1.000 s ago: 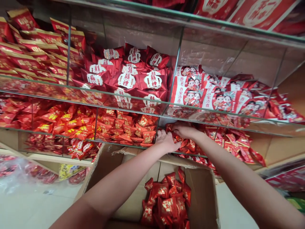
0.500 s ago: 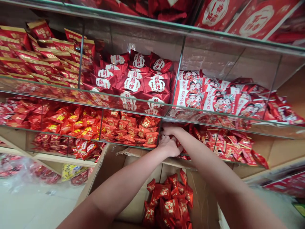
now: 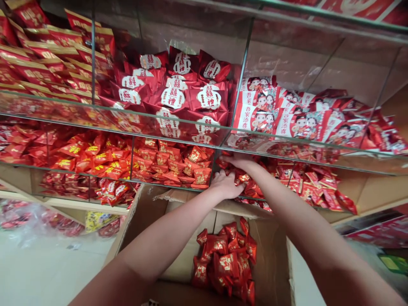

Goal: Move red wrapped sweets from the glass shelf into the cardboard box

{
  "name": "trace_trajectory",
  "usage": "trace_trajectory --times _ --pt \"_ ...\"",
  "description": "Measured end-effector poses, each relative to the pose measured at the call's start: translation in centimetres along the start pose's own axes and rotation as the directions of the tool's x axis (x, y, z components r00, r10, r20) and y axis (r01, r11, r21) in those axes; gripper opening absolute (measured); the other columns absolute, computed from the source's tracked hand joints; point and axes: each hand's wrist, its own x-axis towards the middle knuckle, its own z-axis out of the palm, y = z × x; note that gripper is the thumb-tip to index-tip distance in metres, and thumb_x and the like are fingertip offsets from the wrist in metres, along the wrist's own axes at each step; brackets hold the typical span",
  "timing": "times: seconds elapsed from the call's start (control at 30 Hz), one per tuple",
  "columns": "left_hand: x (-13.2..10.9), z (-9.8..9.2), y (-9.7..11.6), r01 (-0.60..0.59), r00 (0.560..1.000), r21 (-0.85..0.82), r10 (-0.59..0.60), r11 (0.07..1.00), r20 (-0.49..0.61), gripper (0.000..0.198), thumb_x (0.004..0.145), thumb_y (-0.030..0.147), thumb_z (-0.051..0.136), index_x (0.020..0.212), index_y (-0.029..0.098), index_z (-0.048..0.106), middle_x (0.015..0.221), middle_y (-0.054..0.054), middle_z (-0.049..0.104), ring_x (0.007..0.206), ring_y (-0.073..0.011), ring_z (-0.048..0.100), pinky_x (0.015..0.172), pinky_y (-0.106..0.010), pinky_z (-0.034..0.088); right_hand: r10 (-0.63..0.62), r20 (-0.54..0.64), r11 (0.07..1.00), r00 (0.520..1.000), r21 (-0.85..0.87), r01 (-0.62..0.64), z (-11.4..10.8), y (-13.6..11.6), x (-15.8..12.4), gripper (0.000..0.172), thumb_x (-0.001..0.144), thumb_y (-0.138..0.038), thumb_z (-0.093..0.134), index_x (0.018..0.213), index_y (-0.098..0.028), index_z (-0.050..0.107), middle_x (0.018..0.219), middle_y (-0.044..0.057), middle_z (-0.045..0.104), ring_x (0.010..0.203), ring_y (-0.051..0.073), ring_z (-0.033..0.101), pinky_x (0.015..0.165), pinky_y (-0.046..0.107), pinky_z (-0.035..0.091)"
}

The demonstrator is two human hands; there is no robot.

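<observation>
My left hand (image 3: 227, 185) rests at the front edge of a lower glass compartment, its fingers spread against small red packets (image 3: 250, 185). Just behind and above it, my right hand (image 3: 239, 162) reaches into the same compartment with fingers stretched out over the packets; its fingertips are partly shaded under the shelf above. Nothing shows gripped in either hand. Below my forearms stands an open cardboard box (image 3: 270, 246), with a heap of shiny red packets with gold print (image 3: 226, 259) inside.
Orange-red packets (image 3: 174, 163) fill the compartment to the left, behind a glass divider. On the shelf above lie larger red packets with white labels (image 3: 175, 97) and packets with cartoon figures (image 3: 264, 106). A glass shelf edge (image 3: 178, 138) runs just above my hands.
My hands have moved apart, and the left hand's fingers have spread. More red packets show between them in the compartment. The view has tilted slightly downward.
</observation>
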Motion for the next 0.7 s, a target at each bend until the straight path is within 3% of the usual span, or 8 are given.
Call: trace_trajectory --times 0.07,0.13,0.27,0.37,0.47,0.53,0.6,0.7 --pt "0.0 -0.2 0.1 0.019 1.0 -0.011 -0.019 1.0 0.014 0.067 0.071 0.065 0.033 0.12 0.02 0.043 0.127 -0.015 0.04 0.115 -0.0338 0.038 0.091 -0.04 0.033 0.041 -0.162 0.997 0.986 0.072 -0.03 -1.1 1.3 -1.6 0.046 0.079 -0.053 0.041 0.106 -0.02 0.057 0.103 0.008 0.062 0.097 0.025 0.052 0.083 0.034 0.037" --pt "0.0 -0.4 0.2 0.051 0.999 -0.035 -0.051 0.998 0.015 0.071 0.07 0.063 0.036 0.125 0.019 0.036 0.128 -0.015 0.041 0.116 -0.0331 0.038 0.092 -0.039 0.033 0.058 -0.232 0.99 0.971 0.137 -0.026 -2.0 2.6 -3.5 0.043 0.077 -0.053 0.043 0.1 -0.02 0.059 0.097 0.007 0.064 0.094 0.025 0.053 0.081 0.034 0.038" --pt "-0.1 -0.2 0.2 0.058 0.998 -0.095 -0.06 0.994 -0.014 0.089 0.065 0.064 0.044 0.136 0.021 0.011 0.141 -0.013 0.023 0.122 -0.0365 0.029 0.096 -0.042 0.028 0.084 -0.104 0.98 0.991 0.191 -0.063 -3.0 4.3 -7.0 0.04 0.077 -0.054 0.042 0.073 -0.019 0.061 0.073 0.004 0.063 0.07 0.019 0.055 0.065 0.027 0.04" --pt "0.0 0.0 0.0 0.02 1.0 -0.119 -0.022 0.993 -0.014 0.09 0.064 0.066 0.045 0.136 0.027 0.007 0.144 -0.009 0.016 0.124 -0.038 0.025 0.097 -0.045 0.026 0.101 0.004 0.966 0.995 0.239 -0.099 -2.9 5.1 -8.2 0.045 0.076 -0.057 0.039 0.057 -0.019 0.053 0.052 -0.001 0.05 0.051 0.012 0.045 0.051 0.023 0.034" --pt "0.1 0.1 -0.1 0.004 1.0 -0.167 -0.008 0.986 -0.024 0.078 0.069 0.066 0.04 0.134 0.03 0.018 0.142 -0.008 0.024 0.123 -0.0364 0.029 0.096 -0.046 0.027 0.044 -0.008 0.957 0.999 0.288 -0.04 -2.6 5.6 -8.6 0.048 0.074 -0.061 0.04 0.051 -0.019 0.046 0.047 -0.004 0.04 0.047 0.01 0.037 0.047 0.023 0.03" --pt "0.3 0.0 -0.2 0.013 0.999 -0.229 -0.024 0.973 -0.046 0.063 0.074 0.062 0.036 0.127 0.029 0.035 0.137 -0.008 0.033 0.121 -0.0353 0.032 0.095 -0.045 0.028 -0.021 -0.065 0.962 0.998 0.27 0.038 -2.4 5.6 -8.7 0.049 0.074 -0.06 0.039 0.048 -0.02 0.041 0.046 -0.004 0.038 0.047 0.011 0.036 0.048 0.023 0.03" --pt "0.6 -0.1 -0.4 0.026 0.997 -0.287 -0.046 0.958 -0.063 0.05 0.08 0.056 0.032 0.115 0.024 0.05 0.129 -0.009 0.044 0.117 -0.0324 0.038 0.094 -0.043 0.03 -0.08 -0.149 0.963 0.986 0.245 0.116 -2.3 5.4 -9.0 0.047 0.077 -0.057 0.037 0.048 -0.02 0.039 0.048 -0.003 0.04 0.05 0.012 0.039 0.051 0.024 0.032" --pt "0.9 -0.2 -0.5 0.03 0.996 -0.338 -0.057 0.941 -0.07 0.042 0.086 0.045 0.026 0.104 0.023 0.056 0.115 -0.006 0.057 0.106 -0.0239 0.05 0.087 -0.034 0.038 -0.121 -0.249 0.942 0.961 0.276 0.19 -1.9 4.9 -9.4 0.041 0.08 -0.049 0.038 0.051 -0.02 0.043 0.055 0.0 0.048 0.057 0.014 0.046 0.059 0.025 0.036"
